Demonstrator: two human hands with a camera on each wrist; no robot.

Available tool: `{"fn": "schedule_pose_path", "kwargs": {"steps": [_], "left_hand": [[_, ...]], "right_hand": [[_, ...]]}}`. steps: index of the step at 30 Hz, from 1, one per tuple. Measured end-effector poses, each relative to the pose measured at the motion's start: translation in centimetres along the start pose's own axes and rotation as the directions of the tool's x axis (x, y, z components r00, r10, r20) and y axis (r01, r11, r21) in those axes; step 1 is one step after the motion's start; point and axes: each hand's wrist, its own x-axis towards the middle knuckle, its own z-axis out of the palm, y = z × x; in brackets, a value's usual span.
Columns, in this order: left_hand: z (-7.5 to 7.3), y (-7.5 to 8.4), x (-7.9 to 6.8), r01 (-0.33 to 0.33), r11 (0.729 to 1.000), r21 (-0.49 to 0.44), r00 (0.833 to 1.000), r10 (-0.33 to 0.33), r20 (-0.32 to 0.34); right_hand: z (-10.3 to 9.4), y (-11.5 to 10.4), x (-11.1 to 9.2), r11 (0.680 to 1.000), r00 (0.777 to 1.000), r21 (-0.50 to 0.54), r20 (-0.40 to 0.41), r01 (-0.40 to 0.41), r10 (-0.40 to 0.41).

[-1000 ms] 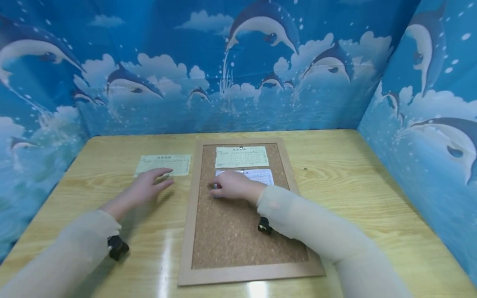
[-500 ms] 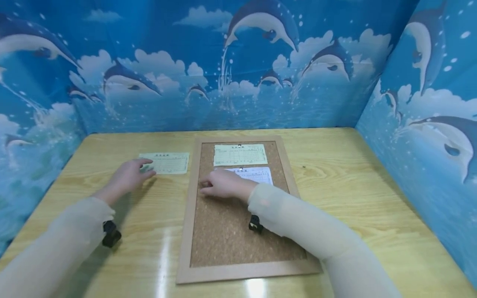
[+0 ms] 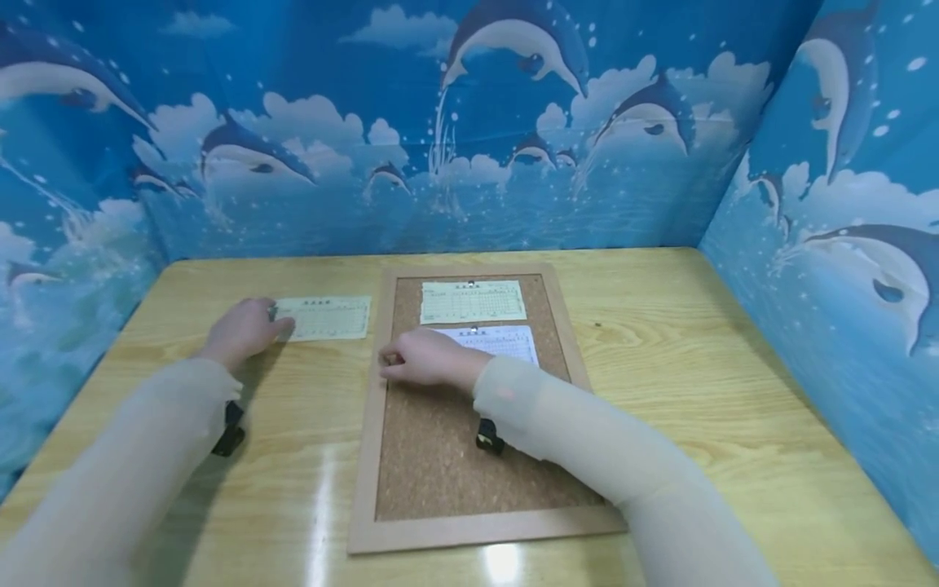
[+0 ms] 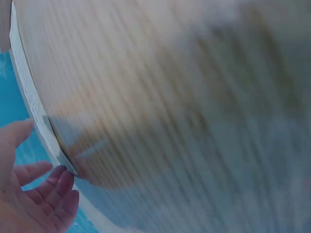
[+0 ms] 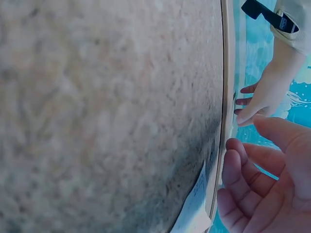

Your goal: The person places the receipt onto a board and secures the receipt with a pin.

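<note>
A pale green printed form slip [image 3: 326,318] lies flat on the table, left of the framed cork board [image 3: 484,469]. My left hand [image 3: 242,333] is at the slip's left end, thumb overlapping its corner in the head view. In the left wrist view its fingertips [image 4: 62,175] meet the slip's end, with the thumb apart. My right hand [image 3: 425,359] hovers over the board's left side, fingers loosely bent and nothing showing between them. Beneath it, a lilac form slip [image 3: 513,344] is partly hidden. Above that, another pale green form slip [image 3: 473,303] is on the board.
Small clips or pins, one at the top of each board slip [image 3: 472,284], show dark and shiny. The wooden table [image 3: 675,359] runs back to a blue dolphin-printed curtain [image 3: 293,196], which also stands along both sides.
My left hand has moved left, from over the loose slip's middle to its left end. The right hand has shifted left from the lilac slip toward the board's left frame.
</note>
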Motion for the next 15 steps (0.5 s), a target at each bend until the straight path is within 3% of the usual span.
{"fn": "schedule_pose_path", "kwargs": {"steps": [8,15], "left_hand": [[0.1,0.0,0.1,0.097,0.995,0.02,0.995,-0.096,-0.039],[0.1,-0.5,0.0,0.061,0.998,-0.011,0.995,-0.062,-0.072]], "right_hand": [[-0.3,0.1,0.8,0.983,0.995,0.16,0.046,-0.092,0.086],[-0.9,0.1,1.8,0.962,0.994,0.249,0.041,-0.111,0.105]]}}
